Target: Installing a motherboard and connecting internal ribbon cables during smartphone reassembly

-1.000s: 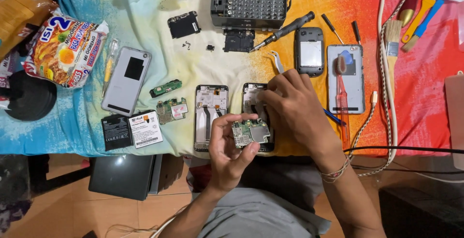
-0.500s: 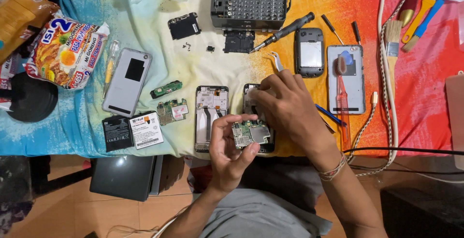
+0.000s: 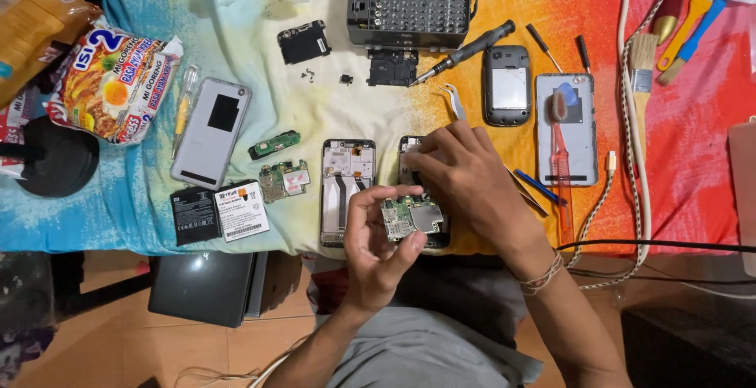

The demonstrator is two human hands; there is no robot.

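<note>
My left hand point(image 3: 376, 242) pinches a small green phone circuit board point(image 3: 411, 216) between thumb and fingers, just above the table's near edge. My right hand point(image 3: 465, 179) lies over an opened phone frame point(image 3: 409, 150), fingertips resting on its upper part; most of that frame is hidden under the hand. A second opened phone frame point(image 3: 345, 187) lies just to the left of it. Whether the right fingers hold anything is hidden.
A bit-set case point(image 3: 409, 2), screwdriver point(image 3: 465, 51), tweezers point(image 3: 453, 98), a small phone point(image 3: 509, 85) and a phone with a toothbrush point(image 3: 565, 124) lie beyond. Left: grey back cover point(image 3: 211, 132), batteries point(image 3: 220, 213), loose boards point(image 3: 282, 179), noodle packet point(image 3: 114, 81). Brushes point(image 3: 642, 57) and cables point(image 3: 622, 199) right.
My right hand has shifted slightly left and up over the phone frame. The left hand still holds the circuit board in much the same spot.
</note>
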